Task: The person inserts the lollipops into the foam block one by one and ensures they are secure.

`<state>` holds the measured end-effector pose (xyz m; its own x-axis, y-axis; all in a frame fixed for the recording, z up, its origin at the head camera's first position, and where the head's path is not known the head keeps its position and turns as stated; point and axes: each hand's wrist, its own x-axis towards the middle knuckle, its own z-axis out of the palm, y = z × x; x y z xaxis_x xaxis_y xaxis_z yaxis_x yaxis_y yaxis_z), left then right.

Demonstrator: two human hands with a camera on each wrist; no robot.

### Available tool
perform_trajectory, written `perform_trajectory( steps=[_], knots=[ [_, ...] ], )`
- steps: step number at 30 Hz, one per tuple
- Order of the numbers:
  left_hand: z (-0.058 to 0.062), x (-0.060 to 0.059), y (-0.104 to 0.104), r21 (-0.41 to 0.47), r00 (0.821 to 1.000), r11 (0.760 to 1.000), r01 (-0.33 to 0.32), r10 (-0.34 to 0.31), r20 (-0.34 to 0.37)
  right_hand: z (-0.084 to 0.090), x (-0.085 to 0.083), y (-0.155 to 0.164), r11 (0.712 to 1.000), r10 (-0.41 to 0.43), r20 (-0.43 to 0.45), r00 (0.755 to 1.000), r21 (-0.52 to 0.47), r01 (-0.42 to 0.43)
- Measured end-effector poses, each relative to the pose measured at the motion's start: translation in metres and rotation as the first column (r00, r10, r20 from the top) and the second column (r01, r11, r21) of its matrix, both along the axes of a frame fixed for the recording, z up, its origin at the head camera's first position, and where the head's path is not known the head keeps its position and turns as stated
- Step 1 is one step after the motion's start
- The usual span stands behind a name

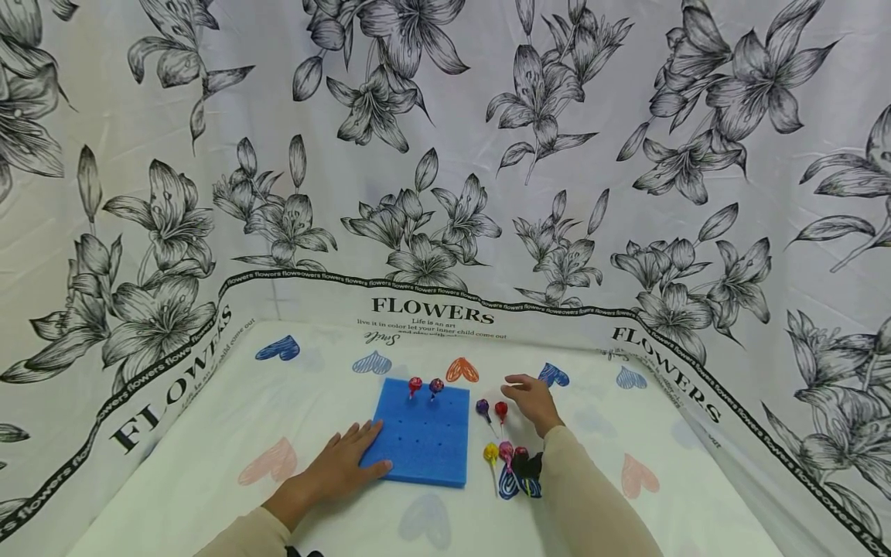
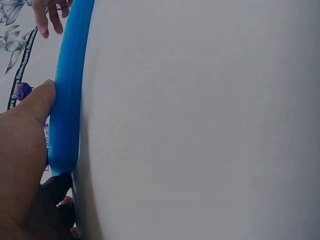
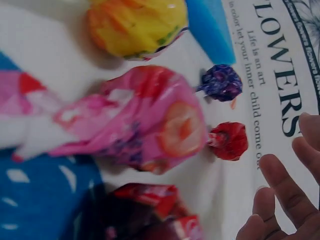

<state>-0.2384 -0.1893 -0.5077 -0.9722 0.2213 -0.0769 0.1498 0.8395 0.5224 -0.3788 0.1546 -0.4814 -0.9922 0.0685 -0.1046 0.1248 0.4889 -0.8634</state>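
— Lollipops in crinkled wrappers lie loose on the desk (image 1: pixel 209 495) just right of the square blue foam block (image 1: pixel 421 441); the red-wrapped lollipop (image 1: pixel 501 410) and the purple-wrapped lollipop (image 1: pixel 483 406) sit nearest the right hand (image 1: pixel 532 402), which hovers just beyond them with fingers loosely spread, holding nothing.

— And the left hand (image 1: pixel 344 468)?

— Flat on the near-left corner of the block, fingers straight, thumb against its edge; it grips nothing, only presses.

— Which way does the red one point?

— Head toward the far side, thin stick trailing back toward the near edge; so its long axis runs roughly far to near, a little slanted; the purple one lies much the same.

— How would you handle the pick?

— My judgement: pinch the stick low, close under the head, rather than the slippery wrapper; lift, turn the stick downward; keep the left palm firm so the foam does not slide. Two lollipops (image 1: pixel 425 385) already stand upright in the far row of holes; the yellow-wrapped lollipop (image 1: pixel 491 452) and pink-wrapped lollipop (image 1: pixel 506 450) lie nearer.
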Motion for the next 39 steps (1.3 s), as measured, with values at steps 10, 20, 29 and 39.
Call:
perform_trajectory(
  steps=[10, 20, 29, 39],
  knots=[
    [-0.003, -0.001, -0.001, -0.003, 1.0, 1.0, -0.014, 0.014, 0.009, -0.009, 0.006, 0.002, 0.997, 0.026, 0.035, 0.999, 0.065, -0.028],
    [-0.004, -0.001, 0.0, -0.001, 1.0, 1.0, -0.009, 0.009, 0.001, -0.014, 0.006, 0.0, 0.992, 0.003, 0.093, 0.996, 0.125, -0.014],
    [-0.005, -0.001, 0.0, 0.004, 1.0, 1.0, -0.013, 0.013, -0.001, -0.021, 0.0, 0.0, 0.981, 0.026, 0.112, 0.993, 0.186, -0.047],
    [0.0, 0.003, -0.002, 0.022, 1.0, 1.0, 0.011, -0.011, -0.016, -0.019, 0.003, 0.0, 0.989, 0.04, 0.108, 0.993, 0.136, -0.055]
  ],
)
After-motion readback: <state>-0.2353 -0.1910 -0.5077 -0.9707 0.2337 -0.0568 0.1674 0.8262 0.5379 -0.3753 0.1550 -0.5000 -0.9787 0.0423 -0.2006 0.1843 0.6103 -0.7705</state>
